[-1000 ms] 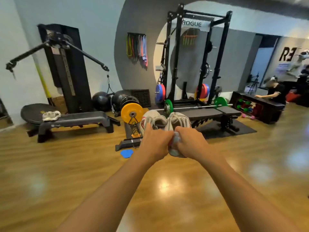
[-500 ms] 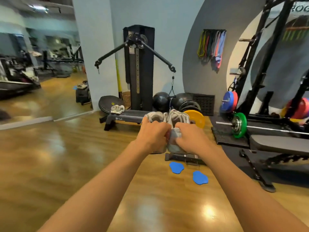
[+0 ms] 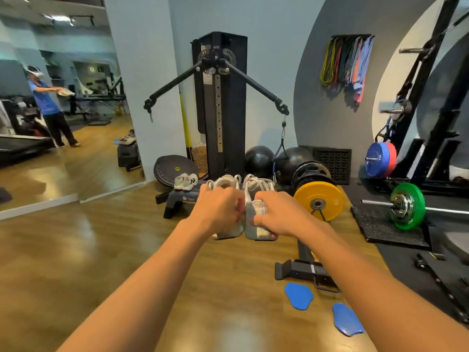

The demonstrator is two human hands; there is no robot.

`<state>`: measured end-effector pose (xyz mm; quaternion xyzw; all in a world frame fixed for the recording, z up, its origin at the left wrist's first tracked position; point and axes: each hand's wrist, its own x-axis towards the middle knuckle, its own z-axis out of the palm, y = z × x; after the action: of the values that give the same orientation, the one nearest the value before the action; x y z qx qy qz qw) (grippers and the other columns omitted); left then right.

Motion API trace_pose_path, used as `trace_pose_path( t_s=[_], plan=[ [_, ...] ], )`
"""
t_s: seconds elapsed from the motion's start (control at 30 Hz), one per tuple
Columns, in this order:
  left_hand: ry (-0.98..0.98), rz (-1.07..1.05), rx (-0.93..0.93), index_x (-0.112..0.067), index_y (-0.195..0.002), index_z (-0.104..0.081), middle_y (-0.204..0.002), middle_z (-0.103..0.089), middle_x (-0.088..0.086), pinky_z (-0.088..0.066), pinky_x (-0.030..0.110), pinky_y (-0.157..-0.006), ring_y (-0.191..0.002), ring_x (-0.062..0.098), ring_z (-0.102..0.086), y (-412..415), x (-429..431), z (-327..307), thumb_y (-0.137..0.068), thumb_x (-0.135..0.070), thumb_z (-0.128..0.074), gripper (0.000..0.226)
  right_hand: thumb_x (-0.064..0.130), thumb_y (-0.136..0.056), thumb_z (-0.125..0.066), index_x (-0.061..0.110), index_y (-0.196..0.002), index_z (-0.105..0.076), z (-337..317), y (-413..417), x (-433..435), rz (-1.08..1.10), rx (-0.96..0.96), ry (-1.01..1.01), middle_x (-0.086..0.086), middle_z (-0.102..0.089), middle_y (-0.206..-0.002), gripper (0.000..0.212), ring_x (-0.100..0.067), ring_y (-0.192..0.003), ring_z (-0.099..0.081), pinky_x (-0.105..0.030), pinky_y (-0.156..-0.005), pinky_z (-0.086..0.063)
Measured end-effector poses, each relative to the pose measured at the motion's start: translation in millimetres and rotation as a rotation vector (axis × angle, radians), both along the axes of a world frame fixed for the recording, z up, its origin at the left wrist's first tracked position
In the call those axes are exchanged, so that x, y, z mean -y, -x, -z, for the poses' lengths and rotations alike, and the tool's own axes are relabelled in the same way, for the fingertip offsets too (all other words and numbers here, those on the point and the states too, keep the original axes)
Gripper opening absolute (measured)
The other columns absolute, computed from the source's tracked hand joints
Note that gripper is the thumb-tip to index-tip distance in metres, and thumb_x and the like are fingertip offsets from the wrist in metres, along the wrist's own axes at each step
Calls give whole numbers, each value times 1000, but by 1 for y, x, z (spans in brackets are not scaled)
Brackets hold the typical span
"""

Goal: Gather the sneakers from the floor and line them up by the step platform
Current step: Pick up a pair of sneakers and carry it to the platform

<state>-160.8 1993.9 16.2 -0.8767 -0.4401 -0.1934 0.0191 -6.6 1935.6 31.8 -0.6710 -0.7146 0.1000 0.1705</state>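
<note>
Left hand (image 3: 218,210) clamps the left sneaker (image 3: 225,182), right hand (image 3: 282,217) the right sneaker (image 3: 259,186), each grip covering the shoe's middle. Both point lengthwise away, toes toward the half-hidden step platform (image 3: 183,199).

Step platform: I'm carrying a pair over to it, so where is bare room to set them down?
Bare wood floor lies in front of the step platform, left toward the mirror. Its left end holds a small pair; the rest is hidden behind the carried sneakers. Right is crowded: yellow plate, black stand, blue pads.
</note>
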Motion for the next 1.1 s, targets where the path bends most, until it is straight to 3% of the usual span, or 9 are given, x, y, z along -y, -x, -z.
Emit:
trace_pose_path(
  t_s=[0.2,0.33,0.5,0.57,0.7,0.8,0.9,1.03,1.1],
  plan=[
    [45,-33,25,-32,-73,-57,-81,-59,-11,-20,34,-76,-75,13,-45,1,-154,12,-80,-30,-67,13,30,-81,-68,24,-90,-55,18,-9,-173,-39,-14,25,0,-63,-85,16,-17,-59,-63,-32,-47,-56],
    [103,-52,20,-32,-73,-58,-85,-56,-12,-23,35,-76,-76,11,-45,17,-250,11,-78,-34,-72,14,34,-82,-68,23,-103,-57,19,-1,-281,-76,-4,54,2,-63,-85,26,-13,-53,-64,-25,-44,-53],
    [135,-72,36,-33,-72,-57,-88,-53,-13,-27,35,-77,-78,10,-42,39,-384,23,-79,-25,-69,16,36,-82,-70,23,-126,-51,32,17,-417,-104,-76,117,-2,-62,-108,49,-15,-56,-69,-35,-58,-60],
    [153,-66,54,-34,-70,-57,-87,-52,-13,-33,33,-73,-77,9,-44,47,-436,31,-79,-24,-70,18,35,-82,-71,22,-134,-46,38,25,-466,-106,-165,168,-3,-60,-108,59,-17,-60,-71,-39,-61,-61],
    [177,-53,79,-35,-67,-56,-83,-58,-11,-36,28,-60,-74,12,-53,65,-551,51,-73,-30,-74,20,32,-83,-71,21,-130,-49,48,45,-571,-77,-158,184,-5,-61,-107,53,-19,-67,-71,-40,-63,-60],
    [106,-52,12,-31,-70,-56,-79,-65,-6,-31,28,-59,-79,18,-59,70,-626,69,-75,-31,-69,13,34,-82,-68,22,-110,-57,59,58,-639,-72,-29,94,0,-63,-98,32,-21,-85,-64,-39,-68,-57],
    [-2,-30,-89,-24,-76,-59,-77,-66,-2,-28,29,-56,-77,24,-61,69,-691,89,-77,-22,-62,4,33,-82,-68,25,-94,-52,75,61,-700,-71,68,29,1,-62,-93,22,-24,-88,-61,-41,-73,-52],
    [-116,39,-380,-18,-80,-62,-77,-65,4,-24,32,-62,-73,29,-61,71,-779,109,-67,-9,-70,18,28,-85,-67,23,-101,-51,100,57,-796,-96,209,-41,-2,-63,-104,23,-27,-91,-63,-38,-71,-52],
    [-123,60,-471,-17,-89,-62,-84,-66,5,-26,34,-66,-80,29,-61,69,-826,117,-73,-12,-66,16,27,-86,-67,22,-106,-52,112,54,-846,-103,226,-57,-4,-63,-107,25,-27,-92,-63,-39,-73,-53]
  ],
)
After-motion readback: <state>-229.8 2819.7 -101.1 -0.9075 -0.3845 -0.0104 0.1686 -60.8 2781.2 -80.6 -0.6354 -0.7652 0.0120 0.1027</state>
